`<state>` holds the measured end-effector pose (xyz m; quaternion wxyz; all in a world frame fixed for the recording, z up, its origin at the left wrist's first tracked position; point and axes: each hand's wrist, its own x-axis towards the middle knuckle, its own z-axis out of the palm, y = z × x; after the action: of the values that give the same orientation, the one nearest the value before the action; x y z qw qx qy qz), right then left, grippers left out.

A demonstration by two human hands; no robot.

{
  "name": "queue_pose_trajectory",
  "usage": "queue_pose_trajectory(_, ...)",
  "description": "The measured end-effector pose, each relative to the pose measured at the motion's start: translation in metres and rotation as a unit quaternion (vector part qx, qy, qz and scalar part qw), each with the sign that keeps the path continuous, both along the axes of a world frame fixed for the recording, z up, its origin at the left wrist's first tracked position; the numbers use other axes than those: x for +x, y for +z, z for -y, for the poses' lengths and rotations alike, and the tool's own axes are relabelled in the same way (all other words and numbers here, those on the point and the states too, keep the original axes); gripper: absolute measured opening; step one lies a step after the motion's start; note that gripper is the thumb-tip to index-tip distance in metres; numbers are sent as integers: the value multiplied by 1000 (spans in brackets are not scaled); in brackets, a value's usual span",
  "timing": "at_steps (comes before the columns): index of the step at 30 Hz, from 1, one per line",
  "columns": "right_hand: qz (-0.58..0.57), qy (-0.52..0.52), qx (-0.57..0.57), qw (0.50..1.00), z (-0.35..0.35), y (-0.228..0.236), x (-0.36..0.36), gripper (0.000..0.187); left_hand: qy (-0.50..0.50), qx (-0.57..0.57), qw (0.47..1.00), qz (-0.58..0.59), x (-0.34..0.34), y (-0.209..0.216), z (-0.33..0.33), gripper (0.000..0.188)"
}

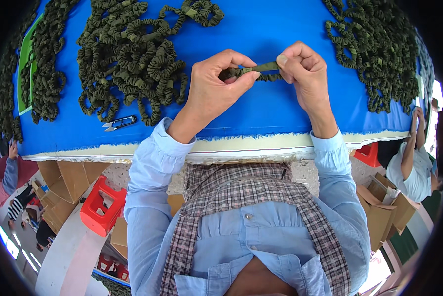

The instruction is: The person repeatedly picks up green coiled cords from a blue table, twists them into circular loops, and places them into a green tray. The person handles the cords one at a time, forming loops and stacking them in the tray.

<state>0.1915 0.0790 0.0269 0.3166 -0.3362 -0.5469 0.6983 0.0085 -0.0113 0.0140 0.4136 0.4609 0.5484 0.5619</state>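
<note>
Over the blue-covered table [231, 113] I hold one dark green scrunchie [266, 67] stretched sideways between both hands. My left hand [214, 86] pinches its left part between thumb and fingers. With thumb and curled fingers, my right hand [305, 69] grips its right end. A flat, smooth stretch of the fabric spans the gap between the hands, and the gathered part hangs just below it. Left of my left hand lies a large pile of the same scrunchies [132, 54]. A pair of thread snips [119, 123] rests on the cloth at the pile's near edge.
Another scrunchie pile [374, 49] covers the table's right side. At far left, more scrunchies lie around a green tray [26, 69]. Below the table edge stand a red stool [102, 206] and cardboard boxes [68, 182]. Co-workers' arms reach the table at both far sides.
</note>
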Motion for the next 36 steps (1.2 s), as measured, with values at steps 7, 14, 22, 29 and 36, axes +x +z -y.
queue_pose_trajectory(7,121,70,78,987,9,3,-4,14,-71,-1,996,50,-6,3,1,27)
queue_pose_trajectory(14,-4,-60,-54,997,3,3,-4,5,-93,-8,992,85,-6,-5,-1,29)
queue_pose_trajectory(22,5,-28,-52,998,13,2,-13,6,-34,-18,999,-13,-1,7,0,19)
queue_pose_trajectory(29,-21,-56,-53,997,11,4,-13,6,-6,-16,1000,-9,0,-2,1,15)
queue_pose_trajectory(36,-68,-4,-96,993,-1,1,-1,6,-62,-6,998,19,-9,3,2,22)
